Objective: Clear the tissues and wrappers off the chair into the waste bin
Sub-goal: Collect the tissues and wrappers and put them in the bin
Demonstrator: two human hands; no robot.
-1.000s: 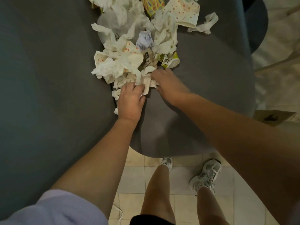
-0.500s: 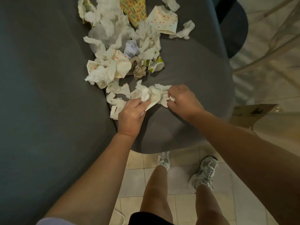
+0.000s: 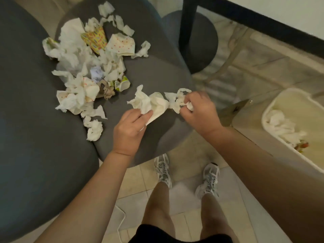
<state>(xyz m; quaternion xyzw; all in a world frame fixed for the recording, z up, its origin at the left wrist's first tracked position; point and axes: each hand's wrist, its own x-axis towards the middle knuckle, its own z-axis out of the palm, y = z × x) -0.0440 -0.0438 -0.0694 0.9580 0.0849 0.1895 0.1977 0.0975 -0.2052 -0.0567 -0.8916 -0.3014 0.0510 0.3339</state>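
Tissues [image 3: 154,104]: crumpled white bundle raised above the seat front, spanning both hands.
Left hand [image 3: 129,130]: grip clamped on the bundle's near-left end, thumb and fingers pinching a paper corner.
Right hand [image 3: 199,111]: grip closed on the bundle's right end, a small white wad showing between the fingers.
Chair [image 3: 157,71]: grey upholstered seat, at 12 o'clock from the hands.
Remaining pile [image 3: 84,71]: loose tissues and wrappers on the seat, at 10 o'clock from the left hand; includes a yellow patterned wrapper [image 3: 94,39] and a dotted paper cup [image 3: 121,44].
Waste bin [image 3: 273,106]: cream container on the floor, at 3 o'clock from the right hand, white tissues already inside.
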